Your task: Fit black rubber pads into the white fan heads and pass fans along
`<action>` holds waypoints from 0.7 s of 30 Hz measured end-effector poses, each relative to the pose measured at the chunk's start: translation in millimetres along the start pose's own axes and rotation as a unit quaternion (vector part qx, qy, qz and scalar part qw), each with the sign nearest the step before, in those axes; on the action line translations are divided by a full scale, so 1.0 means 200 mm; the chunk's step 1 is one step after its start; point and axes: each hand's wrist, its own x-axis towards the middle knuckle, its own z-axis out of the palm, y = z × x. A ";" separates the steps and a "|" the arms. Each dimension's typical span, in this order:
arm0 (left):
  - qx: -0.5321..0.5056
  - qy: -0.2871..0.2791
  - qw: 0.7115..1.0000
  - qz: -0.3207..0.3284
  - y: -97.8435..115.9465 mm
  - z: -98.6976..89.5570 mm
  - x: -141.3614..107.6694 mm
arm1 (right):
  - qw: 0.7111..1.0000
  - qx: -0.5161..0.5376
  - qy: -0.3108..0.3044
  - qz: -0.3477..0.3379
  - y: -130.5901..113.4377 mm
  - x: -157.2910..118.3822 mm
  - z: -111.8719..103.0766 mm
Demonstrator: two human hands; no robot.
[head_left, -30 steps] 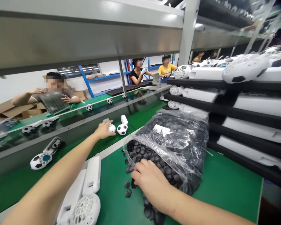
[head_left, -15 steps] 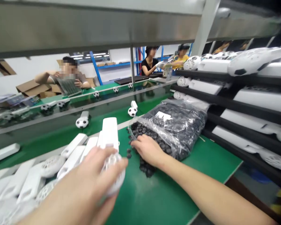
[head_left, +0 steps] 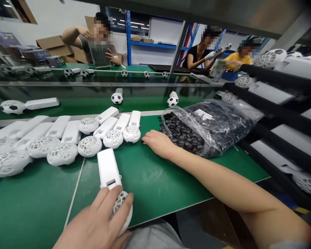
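Left hand palm-down, fingers gripping white housing; right hand outstretched by bag, fingers bunched, hold unclear.

1. Left of the plastic bag, the left hand is gripping a white casing by its latticed end.
2. Just beside the bag's mouth, the right hand is curling, palm down.
3. Black pieces are spilling from the bag; other casings are lying farther left.

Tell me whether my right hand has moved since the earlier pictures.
Yes: against the plastic bag, your right hand has shifted left, from the black pieces at the bag's mouth to the green surface beside them.
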 end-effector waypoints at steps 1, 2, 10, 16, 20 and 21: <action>-0.026 -0.031 0.999 -0.017 -0.01 -0.02 0.03 | 1.000 -0.009 -0.003 -0.004 -0.01 0.01 0.00; -0.053 -0.063 0.996 -0.029 -0.03 -0.04 0.05 | 1.000 -0.019 -0.006 -0.008 -0.01 0.01 -0.01; -0.163 -0.141 0.977 0.012 -0.19 -0.07 0.34 | 0.996 0.078 0.002 0.033 0.06 -0.09 -0.02; -0.087 -0.096 0.989 -0.075 -0.15 0.01 0.47 | 0.991 0.115 0.061 0.041 0.09 -0.25 -0.02; -0.091 -0.087 0.984 -0.128 -0.18 0.01 0.50 | 0.956 0.222 0.181 0.059 0.00 -0.32 -0.08; -0.097 -0.079 0.983 -0.135 -0.19 0.01 0.51 | 0.942 0.273 0.184 0.072 -0.03 -0.33 -0.10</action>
